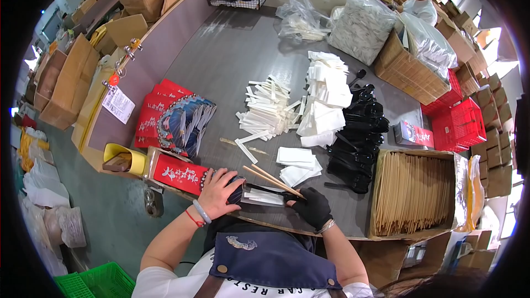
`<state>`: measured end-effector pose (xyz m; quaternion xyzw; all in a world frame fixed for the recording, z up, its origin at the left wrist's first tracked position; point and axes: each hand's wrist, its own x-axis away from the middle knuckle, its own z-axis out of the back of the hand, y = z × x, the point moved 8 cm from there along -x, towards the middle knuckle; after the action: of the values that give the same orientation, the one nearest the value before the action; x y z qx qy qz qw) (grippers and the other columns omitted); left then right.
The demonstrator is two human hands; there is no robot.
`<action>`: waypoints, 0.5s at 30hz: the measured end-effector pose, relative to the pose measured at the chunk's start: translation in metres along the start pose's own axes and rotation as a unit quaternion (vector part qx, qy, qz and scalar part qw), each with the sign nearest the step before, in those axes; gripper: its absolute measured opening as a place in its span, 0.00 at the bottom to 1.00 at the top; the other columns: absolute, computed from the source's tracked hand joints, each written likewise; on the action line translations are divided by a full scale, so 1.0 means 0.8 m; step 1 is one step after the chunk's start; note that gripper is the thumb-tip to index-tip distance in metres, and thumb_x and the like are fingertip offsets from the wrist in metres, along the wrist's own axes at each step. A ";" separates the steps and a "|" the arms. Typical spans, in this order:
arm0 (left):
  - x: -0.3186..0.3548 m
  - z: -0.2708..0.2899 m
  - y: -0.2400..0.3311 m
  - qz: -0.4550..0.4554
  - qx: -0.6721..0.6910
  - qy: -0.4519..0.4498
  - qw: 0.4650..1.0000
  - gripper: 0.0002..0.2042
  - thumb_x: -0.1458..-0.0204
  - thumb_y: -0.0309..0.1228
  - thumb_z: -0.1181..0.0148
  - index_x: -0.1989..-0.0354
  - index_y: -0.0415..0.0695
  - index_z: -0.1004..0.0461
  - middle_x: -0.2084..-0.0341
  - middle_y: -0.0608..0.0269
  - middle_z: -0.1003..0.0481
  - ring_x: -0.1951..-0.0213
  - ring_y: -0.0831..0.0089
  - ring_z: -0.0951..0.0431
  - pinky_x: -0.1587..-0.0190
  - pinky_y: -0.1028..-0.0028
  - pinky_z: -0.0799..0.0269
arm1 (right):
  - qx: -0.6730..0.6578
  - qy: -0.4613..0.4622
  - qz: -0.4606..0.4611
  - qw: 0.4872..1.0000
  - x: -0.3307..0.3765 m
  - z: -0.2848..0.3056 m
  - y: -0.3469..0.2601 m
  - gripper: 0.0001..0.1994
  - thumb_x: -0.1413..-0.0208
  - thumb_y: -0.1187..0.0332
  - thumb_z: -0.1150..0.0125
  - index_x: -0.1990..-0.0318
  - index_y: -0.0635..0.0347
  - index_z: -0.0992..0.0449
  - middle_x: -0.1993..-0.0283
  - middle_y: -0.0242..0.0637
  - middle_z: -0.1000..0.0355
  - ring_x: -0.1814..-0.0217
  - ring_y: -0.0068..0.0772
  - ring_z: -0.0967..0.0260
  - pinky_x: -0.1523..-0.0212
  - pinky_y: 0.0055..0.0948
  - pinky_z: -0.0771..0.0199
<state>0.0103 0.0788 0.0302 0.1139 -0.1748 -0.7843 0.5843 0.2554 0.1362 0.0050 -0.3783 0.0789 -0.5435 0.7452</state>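
At the table's near edge, my left hand [220, 192] presses over a long red printed pouch [179, 174], fingers and thumb gripping its dark patterned end. White paper packets [264, 197] in a clear sleeve stick out from that end, with a black plastic handle over them. My right hand [312, 208], in a black fingerless glove, is closed on a pair of wooden chopsticks [271, 180], their tips pointing up and left. White napkin packets [297, 161] lie just beyond the chopsticks. To their right stretches a heap of black plastic spoons [358, 143].
Fanned red pouches [157, 111] lie at left, beside a yellow holder [122, 159]. Narrow white packets [268, 107] and napkins [327, 91] are piled centrally. A carton of chopsticks [414, 190], red baskets [462, 126] and a bagged carton [408, 66] stand right. Another person [418, 1] is at the back.
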 end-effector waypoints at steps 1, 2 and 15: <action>0.000 0.000 0.000 0.000 0.000 0.000 1.000 0.37 0.68 0.42 0.26 0.43 0.52 0.31 0.43 0.58 0.36 0.40 0.53 0.41 0.37 0.43 0.51 | -0.002 -0.005 -0.001 1.000 0.000 -0.001 0.000 0.18 0.54 0.52 0.33 0.60 0.53 0.21 0.63 0.42 0.26 0.60 0.45 0.26 0.60 0.38 0.28; 0.000 0.000 0.000 0.000 0.001 0.001 1.000 0.37 0.68 0.42 0.26 0.43 0.52 0.31 0.43 0.58 0.36 0.40 0.53 0.41 0.37 0.43 0.51 | -0.002 -0.006 -0.001 1.000 0.000 -0.001 0.000 0.18 0.54 0.52 0.33 0.60 0.53 0.21 0.63 0.42 0.26 0.60 0.45 0.26 0.60 0.38 0.28; -0.001 0.001 -0.002 0.000 0.006 -0.002 1.000 0.38 0.68 0.42 0.26 0.42 0.52 0.33 0.43 0.58 0.37 0.40 0.53 0.41 0.38 0.42 0.50 | 0.203 0.081 0.109 0.970 0.042 0.014 0.015 0.17 0.52 0.62 0.35 0.51 0.37 0.23 0.69 0.35 0.29 0.68 0.40 0.29 0.69 0.38 0.29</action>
<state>0.0088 0.0797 0.0305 0.1159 -0.1804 -0.7834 0.5834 0.2835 0.1139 0.0153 -0.1635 0.0677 -0.4927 0.8520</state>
